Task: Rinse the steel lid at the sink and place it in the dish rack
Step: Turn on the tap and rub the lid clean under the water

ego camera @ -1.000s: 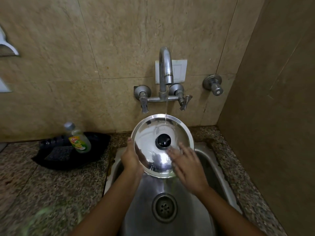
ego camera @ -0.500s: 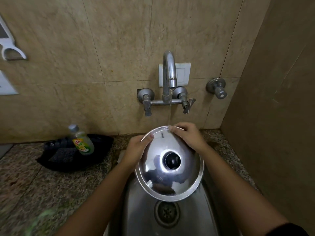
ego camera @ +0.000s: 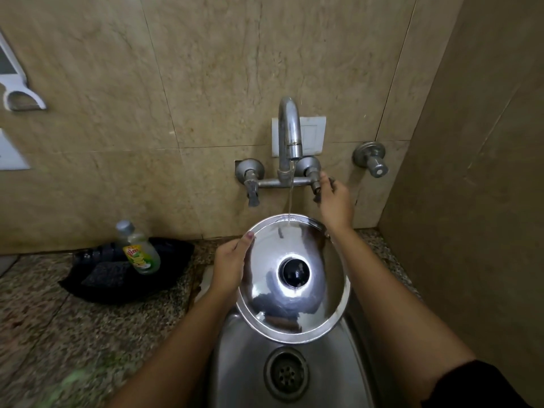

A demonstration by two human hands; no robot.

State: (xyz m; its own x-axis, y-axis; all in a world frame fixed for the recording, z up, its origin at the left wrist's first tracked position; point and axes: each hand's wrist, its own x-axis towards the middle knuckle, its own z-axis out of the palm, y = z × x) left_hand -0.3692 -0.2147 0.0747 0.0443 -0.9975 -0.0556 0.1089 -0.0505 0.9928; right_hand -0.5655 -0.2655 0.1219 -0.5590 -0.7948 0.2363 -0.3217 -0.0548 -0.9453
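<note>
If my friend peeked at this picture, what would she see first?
Probably the big shiny steel lid held over the sink by the left hand, with a thin stream of water hitting its top edge. Next, the right hand reaching up to the tap handle on the wall.
</note>
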